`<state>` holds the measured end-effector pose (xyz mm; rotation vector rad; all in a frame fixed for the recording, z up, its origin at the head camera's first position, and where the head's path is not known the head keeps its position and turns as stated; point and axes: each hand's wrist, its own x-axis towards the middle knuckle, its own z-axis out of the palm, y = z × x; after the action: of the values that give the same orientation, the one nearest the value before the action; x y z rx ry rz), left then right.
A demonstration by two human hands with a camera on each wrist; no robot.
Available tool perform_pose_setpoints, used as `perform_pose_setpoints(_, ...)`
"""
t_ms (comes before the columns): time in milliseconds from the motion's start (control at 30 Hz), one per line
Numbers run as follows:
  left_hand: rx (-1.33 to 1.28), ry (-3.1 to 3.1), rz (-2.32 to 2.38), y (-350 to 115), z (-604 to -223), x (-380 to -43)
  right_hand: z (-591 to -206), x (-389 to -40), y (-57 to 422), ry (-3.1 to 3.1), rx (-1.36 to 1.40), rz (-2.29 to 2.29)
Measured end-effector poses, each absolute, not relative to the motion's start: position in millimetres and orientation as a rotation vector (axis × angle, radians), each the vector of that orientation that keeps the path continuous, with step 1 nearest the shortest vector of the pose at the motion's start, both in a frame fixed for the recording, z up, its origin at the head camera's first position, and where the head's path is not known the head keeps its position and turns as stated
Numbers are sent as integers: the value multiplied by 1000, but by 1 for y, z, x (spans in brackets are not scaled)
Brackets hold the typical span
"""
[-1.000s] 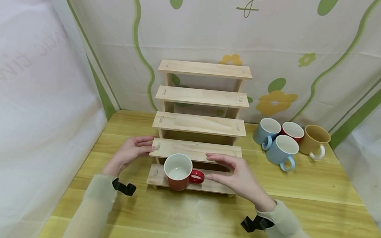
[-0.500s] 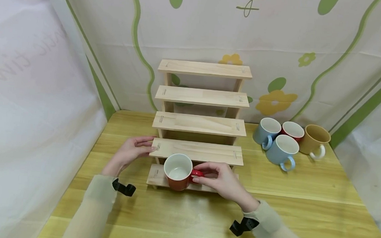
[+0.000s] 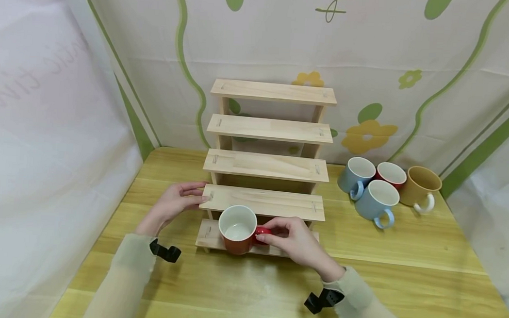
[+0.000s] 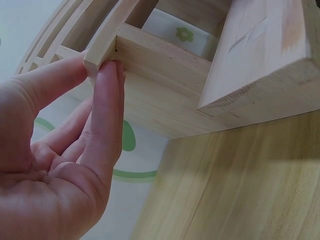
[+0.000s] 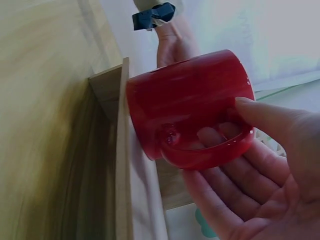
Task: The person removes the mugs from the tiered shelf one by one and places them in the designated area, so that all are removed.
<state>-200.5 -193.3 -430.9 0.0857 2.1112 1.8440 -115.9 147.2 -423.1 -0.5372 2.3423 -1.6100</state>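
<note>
A red mug [image 3: 238,228] with a white inside stands upright on the lowest step of a stepped wooden rack [image 3: 266,165], its handle pointing right. With thumb and fingers my right hand [image 3: 296,240] grips that handle; in the right wrist view the thumb lies at the handle's top beside the mug [image 5: 192,100]. At the rack's left side, my left hand [image 3: 174,205] pinches the end of the second step from the bottom. The left wrist view shows the thumb over the board end [image 4: 107,42] and a finger beneath it.
On the table's right stand two light blue mugs [image 3: 378,200], another red mug [image 3: 391,174] and a tan mug [image 3: 421,186] with a white handle, close together. Patterned cloth [image 3: 266,33] hangs behind the rack and at the sides. Wooden tabletop [image 3: 246,294] lies in front.
My right hand has moved left to the red mug and closed its fingers on the handle. The mug, the rack and my left hand look unmoved.
</note>
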Motion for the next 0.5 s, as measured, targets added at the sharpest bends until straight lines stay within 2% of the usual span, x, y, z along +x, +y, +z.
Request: perform_pose_setpoints(500, 105, 2139, 1819, -194, -431, -200, -425, -116, 148, 2300, -619, -1615)
